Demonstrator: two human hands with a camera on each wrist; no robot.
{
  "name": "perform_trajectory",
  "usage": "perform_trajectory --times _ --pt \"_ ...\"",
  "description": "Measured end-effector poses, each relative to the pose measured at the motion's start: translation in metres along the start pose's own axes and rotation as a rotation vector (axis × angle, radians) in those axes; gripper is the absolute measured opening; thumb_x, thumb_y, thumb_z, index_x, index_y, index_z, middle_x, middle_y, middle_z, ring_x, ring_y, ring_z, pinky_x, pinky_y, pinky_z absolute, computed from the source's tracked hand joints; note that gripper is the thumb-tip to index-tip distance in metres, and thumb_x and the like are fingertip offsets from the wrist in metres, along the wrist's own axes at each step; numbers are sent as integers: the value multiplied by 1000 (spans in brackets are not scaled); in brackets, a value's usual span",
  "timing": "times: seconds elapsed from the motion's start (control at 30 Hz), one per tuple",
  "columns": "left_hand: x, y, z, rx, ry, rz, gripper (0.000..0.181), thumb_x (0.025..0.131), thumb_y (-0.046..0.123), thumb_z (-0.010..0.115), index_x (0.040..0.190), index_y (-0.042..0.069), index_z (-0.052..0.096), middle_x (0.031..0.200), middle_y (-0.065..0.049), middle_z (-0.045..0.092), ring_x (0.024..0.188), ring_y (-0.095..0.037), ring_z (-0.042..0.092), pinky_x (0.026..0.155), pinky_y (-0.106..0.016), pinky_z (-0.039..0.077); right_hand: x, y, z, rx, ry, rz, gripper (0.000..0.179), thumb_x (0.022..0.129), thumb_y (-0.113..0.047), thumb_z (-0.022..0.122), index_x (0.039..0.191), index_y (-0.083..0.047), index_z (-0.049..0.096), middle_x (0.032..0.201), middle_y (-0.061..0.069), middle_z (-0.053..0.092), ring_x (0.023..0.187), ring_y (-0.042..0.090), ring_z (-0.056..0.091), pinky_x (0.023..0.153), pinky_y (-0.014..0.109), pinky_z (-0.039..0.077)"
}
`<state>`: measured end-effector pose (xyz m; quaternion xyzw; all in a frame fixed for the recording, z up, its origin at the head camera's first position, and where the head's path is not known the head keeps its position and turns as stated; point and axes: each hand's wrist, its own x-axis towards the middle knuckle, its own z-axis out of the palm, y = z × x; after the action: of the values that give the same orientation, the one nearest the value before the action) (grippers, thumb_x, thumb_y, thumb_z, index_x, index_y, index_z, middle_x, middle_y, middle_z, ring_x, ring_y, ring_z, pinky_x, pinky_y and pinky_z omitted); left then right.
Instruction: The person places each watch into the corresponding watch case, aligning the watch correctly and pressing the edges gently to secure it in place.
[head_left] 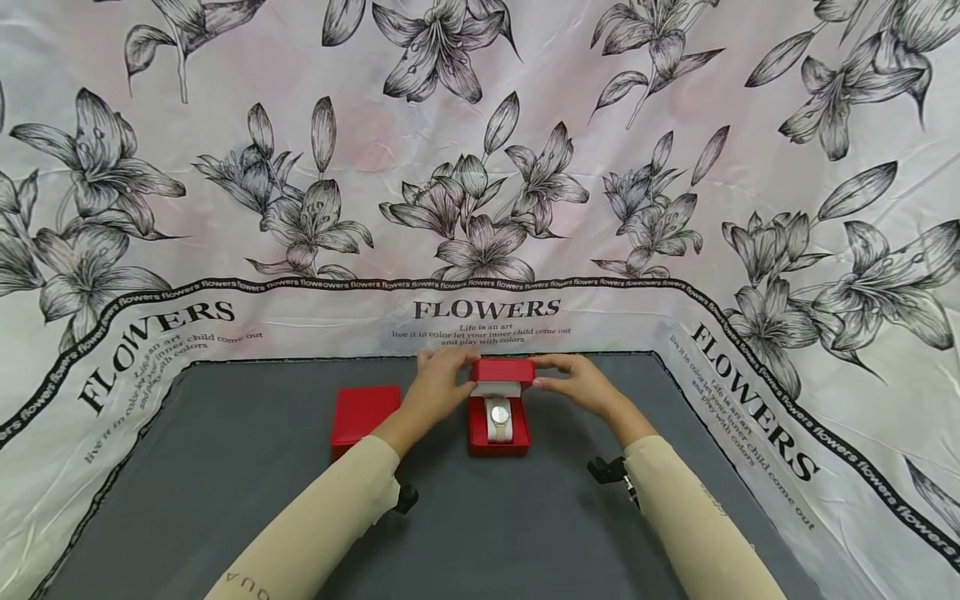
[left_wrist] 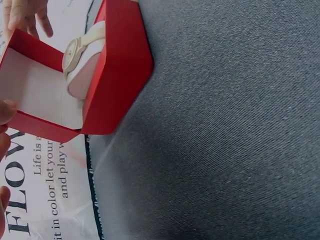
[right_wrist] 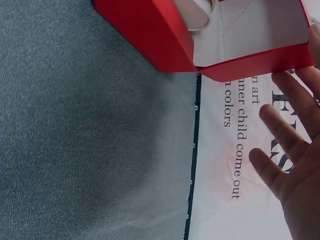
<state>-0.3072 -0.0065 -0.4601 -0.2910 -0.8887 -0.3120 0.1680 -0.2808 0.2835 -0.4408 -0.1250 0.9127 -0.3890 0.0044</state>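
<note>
A red watch box [head_left: 498, 447] stands with its hinged lid [head_left: 504, 369] raised, showing a white lining. Inside, a wristwatch [head_left: 499, 414] with a pale strap is wrapped round a white cushion [left_wrist: 86, 80]. My left hand [head_left: 437, 387] pinches the lid at its left side; in the left wrist view the thumb [left_wrist: 7, 111] lies on the lid's rim. At the lid's right corner my right hand [head_left: 581, 385] pinches the edge between thumb and forefinger. The other right fingers [right_wrist: 285, 132] are spread behind the lid in the right wrist view.
A red square lid or box [head_left: 365, 415] lies left of the watch box, partly hidden by my left forearm. Under everything is a dark grey table surface [head_left: 225, 467]. White floral cloth [head_left: 480, 325] with printed lettering borders the surface and rises behind it.
</note>
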Motion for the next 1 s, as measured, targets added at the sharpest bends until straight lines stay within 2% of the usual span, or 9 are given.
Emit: perform_trajectory --times 0.23,0.37,0.5,0.6,0.67,0.83,1.0 --pt "-4 3 -1 2 -18 13 41 88 19 82 127 16 70 118 -3 75 113 -21 60 97 -51 30 -2 -2 0 17 1 18 52 91 -43 77 137 -22 67 140 7 64 144 36 44 115 65 31" --pt "-5 3 -6 -27 -39 -16 48 87 26 84 131 16 69 121 -4 74 117 -21 59 108 -57 25 0 -1 0 36 -5 4 51 90 -43 77 137 -23 67 140 7 64 144 36 44 115 67 30" --pt "-6 3 -9 -60 -52 -55 51 87 35 83 133 17 69 120 -3 74 116 -20 59 106 -55 27 2 0 2 48 -11 1 52 90 -43 78 136 -23 67 139 8 64 144 36 43 115 68 29" --pt "-7 5 -9 -101 -61 -83 48 88 35 82 131 18 71 118 -3 74 113 -20 61 96 -51 31 2 -1 1 41 -21 23 54 89 -43 78 137 -22 66 140 8 63 144 37 43 115 67 30" --pt "-7 6 -10 -133 -72 -97 47 87 34 82 130 18 72 118 -4 74 113 -21 61 95 -52 31 1 -2 0 41 -40 38 56 89 -43 78 139 -20 65 142 9 62 144 37 43 115 65 31" --pt "-5 5 -11 -175 -97 -127 47 87 33 83 129 17 72 115 -4 73 113 -27 62 99 -55 29 3 -3 -2 56 -98 50 60 92 -41 76 144 -15 61 147 13 57 144 38 43 113 61 37" --pt "-4 2 -10 -191 -140 -172 49 88 37 82 131 19 71 118 -5 72 117 -27 60 104 -57 28 3 -2 -2 65 -114 54 60 92 -43 76 143 -16 61 148 12 57 142 36 46 111 58 41"
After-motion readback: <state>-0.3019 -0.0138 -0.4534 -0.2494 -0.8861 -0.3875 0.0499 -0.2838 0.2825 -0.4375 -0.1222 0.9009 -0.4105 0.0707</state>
